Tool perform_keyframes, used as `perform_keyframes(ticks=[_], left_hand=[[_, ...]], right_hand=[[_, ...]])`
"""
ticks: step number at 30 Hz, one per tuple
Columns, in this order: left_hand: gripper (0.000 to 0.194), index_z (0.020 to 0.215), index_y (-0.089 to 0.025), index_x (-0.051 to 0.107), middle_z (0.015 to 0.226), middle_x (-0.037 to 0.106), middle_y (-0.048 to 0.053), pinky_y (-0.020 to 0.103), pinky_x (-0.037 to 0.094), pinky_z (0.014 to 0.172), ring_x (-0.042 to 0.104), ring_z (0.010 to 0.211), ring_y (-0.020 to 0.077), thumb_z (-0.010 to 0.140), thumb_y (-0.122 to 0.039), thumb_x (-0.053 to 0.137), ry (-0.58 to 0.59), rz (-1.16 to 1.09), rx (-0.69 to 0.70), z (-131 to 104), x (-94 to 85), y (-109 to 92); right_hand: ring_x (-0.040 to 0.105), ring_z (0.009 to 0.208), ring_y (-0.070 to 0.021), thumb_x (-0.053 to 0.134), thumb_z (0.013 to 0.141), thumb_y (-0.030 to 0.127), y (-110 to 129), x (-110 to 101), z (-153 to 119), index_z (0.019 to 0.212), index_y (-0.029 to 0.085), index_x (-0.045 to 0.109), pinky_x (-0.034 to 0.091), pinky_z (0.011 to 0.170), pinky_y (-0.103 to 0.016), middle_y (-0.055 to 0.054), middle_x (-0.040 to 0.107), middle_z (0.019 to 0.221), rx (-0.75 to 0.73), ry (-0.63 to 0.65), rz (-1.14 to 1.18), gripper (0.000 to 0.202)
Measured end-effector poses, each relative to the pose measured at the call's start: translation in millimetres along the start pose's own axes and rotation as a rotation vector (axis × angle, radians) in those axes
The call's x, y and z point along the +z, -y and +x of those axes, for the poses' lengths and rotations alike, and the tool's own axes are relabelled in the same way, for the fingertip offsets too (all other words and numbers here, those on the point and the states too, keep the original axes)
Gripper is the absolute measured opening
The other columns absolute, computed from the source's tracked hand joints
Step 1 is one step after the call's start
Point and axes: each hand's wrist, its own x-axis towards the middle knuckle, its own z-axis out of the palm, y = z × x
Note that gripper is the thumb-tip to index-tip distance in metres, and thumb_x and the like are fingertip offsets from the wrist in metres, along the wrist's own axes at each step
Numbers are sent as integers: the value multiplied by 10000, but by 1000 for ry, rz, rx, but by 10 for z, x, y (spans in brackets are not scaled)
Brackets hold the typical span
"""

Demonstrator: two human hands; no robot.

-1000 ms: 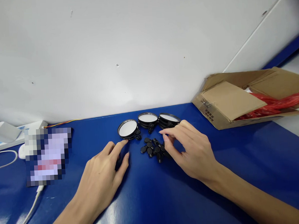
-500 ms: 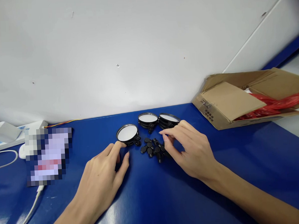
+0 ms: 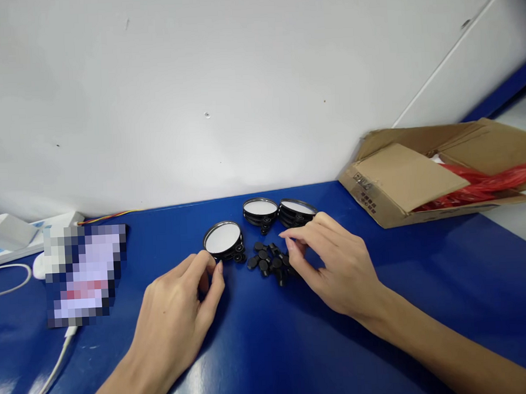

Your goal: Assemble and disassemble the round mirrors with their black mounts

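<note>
Left hand with thumb and index close together at near rim of round mirror; pinch or mere touch, unclear. Right hand with fingertips nearly meeting beside black knobs; anything held, unclear. Mirror just ahead of left hand, the nearer; no long axis, black clamp toward right hand.

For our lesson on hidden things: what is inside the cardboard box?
Crumpled red plastic and a small white piece show inside the cardboard box. A flap covers part, so anything beneath it cannot be seen.
</note>
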Motion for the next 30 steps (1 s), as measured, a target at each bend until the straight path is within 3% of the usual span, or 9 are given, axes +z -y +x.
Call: perform_keyframes(ticks=[5,7,9,12,17,22,25,27,30], left_hand=[[171,1158,-272,679,942,639,-23,309,508,603,601,622,143,1175,-392,558,-114,1,6,-12,-4,-3],[200,1306,-280,675,1133,653,32,309,557,627,654,749,171,1155,-383,592,-161,30,28,-8,-4,-3],[326,1445,-278,633,1342,621,104,359,642,758,708,1014,250,1136,-381,615,-180,58,71,2,-2,3],[501,1616,-304,532,1577,517,163,547,654,1047,616,1364,371,1132,-393,629,-106,56,117,22,7,22],[642,1744,-441,399,1813,349,124,634,635,1112,450,1587,439,1148,-430,638,44,-27,88,38,21,52],[706,1784,-506,324,1900,231,72,573,665,1076,380,1668,435,1153,-460,637,117,-77,78,66,30,112],[745,1805,-504,280,1907,225,82,691,518,1239,325,1705,432,1154,-444,638,142,-63,94,122,51,184],[751,1809,-499,275,1870,307,90,740,384,1316,341,1696,416,1157,-404,637,148,-59,102,161,64,234],[725,1796,-506,312,1726,478,84,654,413,1303,471,1586,364,1163,-349,628,146,-89,95,196,68,290]], right_hand=[[558,775,-182,669,1064,59,-3,3,-10,1092,180,708,493,721,-341,1,685,797,-6,4,4,130],[562,773,-182,668,1066,60,-5,4,-13,1096,188,703,495,722,-340,6,675,791,-6,6,3,136],[567,772,-183,665,1067,62,-6,6,-15,1101,193,701,500,727,-339,9,669,786,-5,9,2,140],[573,770,-183,666,1067,67,-3,10,-14,1100,193,703,505,732,-339,10,668,785,-7,16,4,136],[583,764,-184,669,1066,67,11,10,-11,1093,202,697,501,721,-343,12,670,783,-6,16,12,141],[583,752,-190,655,1072,77,21,5,-8,1083,217,694,498,716,-352,10,668,777,-7,18,14,145],[577,750,-190,658,1072,78,24,11,-7,1070,205,695,495,710,-355,7,665,774,-15,22,13,132],[572,749,-188,659,1073,77,29,15,-7,1064,199,694,497,709,-353,7,664,772,-21,24,14,128],[569,747,-186,661,1073,75,50,11,-6,1083,209,695,495,699,-344,12,662,766,-19,20,18,139]])
